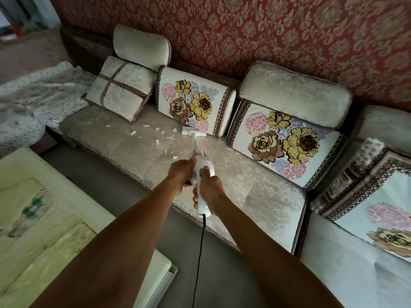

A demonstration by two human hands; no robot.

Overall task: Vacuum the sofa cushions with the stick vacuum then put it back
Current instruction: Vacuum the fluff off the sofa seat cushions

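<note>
- Two hands grip one white stick vacuum (201, 172) above the front edge of the sofa seat cushion (133, 138).
- At far left a spotted blanket (33, 101) lies bunched at the sofa's end, and a pale desk (73, 196) stands in front of the sofa.
- A cream pillow with crossed brown bands (117, 90) leans against the backrest at the left.
- Small white scraps (155, 135) lie scattered on the seat cushion, left of the vacuum head.
- The left hand (181, 176) curls around the vacuum's round body.
- The vacuum head (194, 131) rests on the seat cushion, touching the base of a flowered back cushion (195, 101).
- The right hand (209, 190) wraps the handle; a black cord (201, 252) hangs from its end.
- To the right a second flowered cushion (287, 143) leans on the backrest.
</note>
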